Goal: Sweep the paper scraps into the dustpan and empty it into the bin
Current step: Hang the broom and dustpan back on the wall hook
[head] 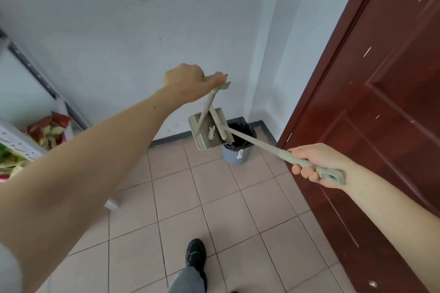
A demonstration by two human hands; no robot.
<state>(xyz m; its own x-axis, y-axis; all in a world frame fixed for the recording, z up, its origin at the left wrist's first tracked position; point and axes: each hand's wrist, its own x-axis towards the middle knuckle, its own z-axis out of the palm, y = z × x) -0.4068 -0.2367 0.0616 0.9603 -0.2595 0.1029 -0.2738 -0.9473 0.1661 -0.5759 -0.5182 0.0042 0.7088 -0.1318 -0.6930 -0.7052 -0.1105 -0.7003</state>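
My left hand (pixel 188 83) grips the top of a pale green dustpan handle, and the dustpan (pixel 204 129) hangs tilted in the air beside and partly over the bin (pixel 239 150). The bin is small, grey-blue, lined with a black bag, and stands in the corner by the wall. My right hand (pixel 314 164) grips the end of a pale green broom handle (pixel 262 146), which runs up-left to the dustpan; the broom head lies against the pan's edge above the bin's mouth. No paper scraps show on the floor or in the pan.
A dark red door (pixel 381 102) stands close on the right. A metal shelf (pixel 28 145) with colourful packets is at the left. A small white object (pixel 111 204) lies on the tiled floor (pixel 214 197). My shoe (pixel 196 254) is at the bottom.
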